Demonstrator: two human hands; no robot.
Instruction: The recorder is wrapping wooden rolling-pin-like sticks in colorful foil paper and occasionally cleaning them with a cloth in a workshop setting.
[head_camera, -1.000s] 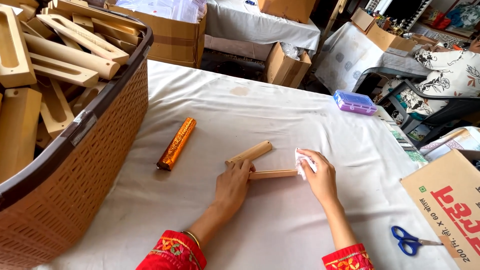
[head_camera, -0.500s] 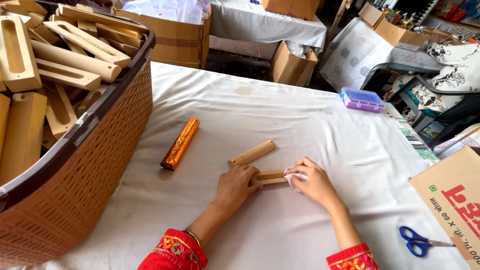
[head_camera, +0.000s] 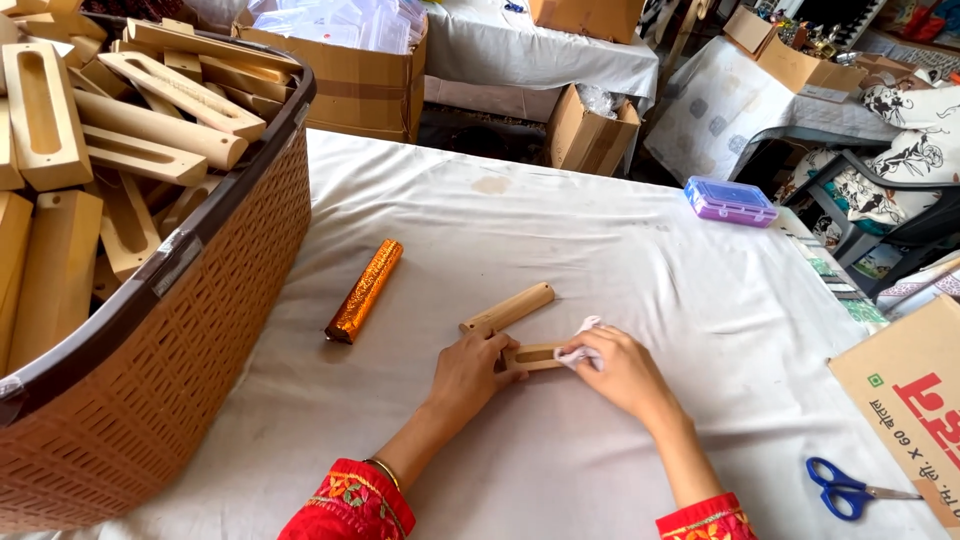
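Both hands slid nearer, left hand (head_camera: 468, 368) and right hand (head_camera: 620, 372) gripping the slotted wooden piece (head_camera: 532, 356) between them.

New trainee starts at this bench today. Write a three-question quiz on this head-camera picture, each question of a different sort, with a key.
1. True or false: the orange foil-wrapped roll lies inside the brown basket.
2. Multiple choice: what does the right hand press on the slotted wooden piece? A) scissors B) a small white cloth C) a purple box
3. Short answer: which side of the person do the blue-handled scissors lie on?

Key
1. False: it lies on the white tablecloth, beside the basket.
2. B: the white cloth; the left hand steadies the piece's other end.
3. The right side, near the cardboard box.
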